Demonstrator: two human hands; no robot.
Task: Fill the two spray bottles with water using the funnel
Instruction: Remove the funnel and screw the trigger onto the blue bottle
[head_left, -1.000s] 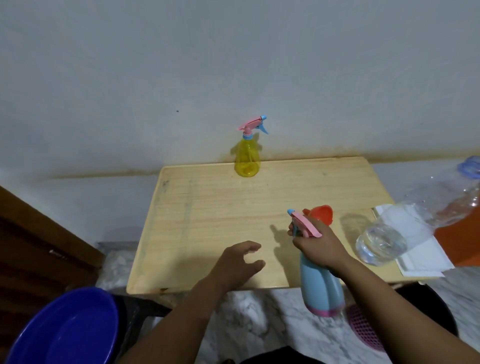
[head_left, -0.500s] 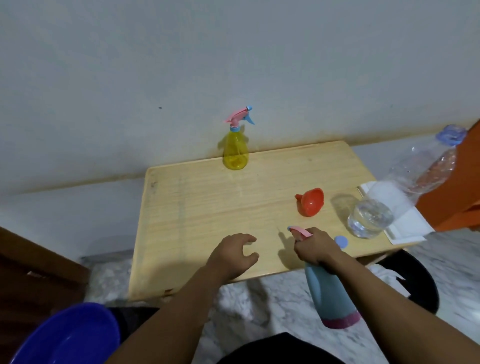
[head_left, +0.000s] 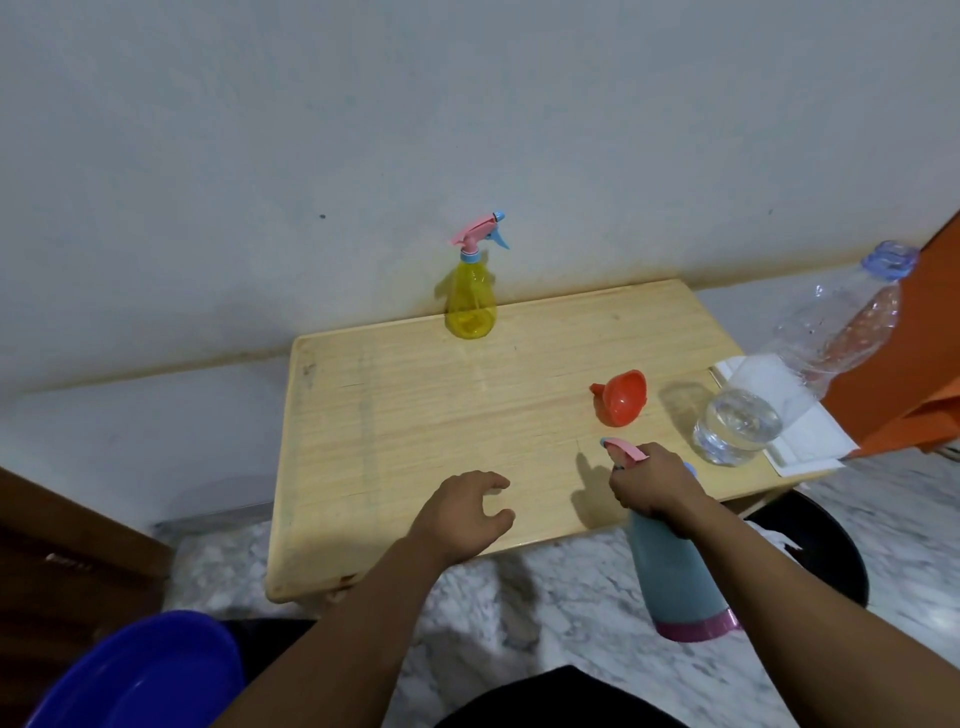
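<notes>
Fingers of the right hand (head_left: 652, 486) wrapped tight round the neck of the blue spray bottle (head_left: 675, 577), just under its pink trigger head, and the bottle hangs past the near edge of the wooden table (head_left: 415, 415), over the marble floor (head_left: 545, 613). Its long axis runs from the pink-banded base, low and nearest the camera, up to the head, and the pink nozzle points away and to the left, across the tabletop. Left hand (head_left: 462, 514) hovers above the near edge of the table, fingers curled and loosely apart, gripping nothing.

Orange funnel (head_left: 621, 397) lies on its side on the table beyond the right hand, wide mouth facing the camera and slightly right, narrow spout pointing left and away. Just right of it stands the clear water bottle (head_left: 795, 374) with a blue cap, water pooled in its base, leaning in this wide view toward the upper right; it sits at the table's right edge on a white sheet (head_left: 810, 441).

Yellow spray bottle (head_left: 470, 306) stands upright at the far edge against the wall, its nozzle aimed right. Blue basin (head_left: 140, 675) at lower left, off the table.
</notes>
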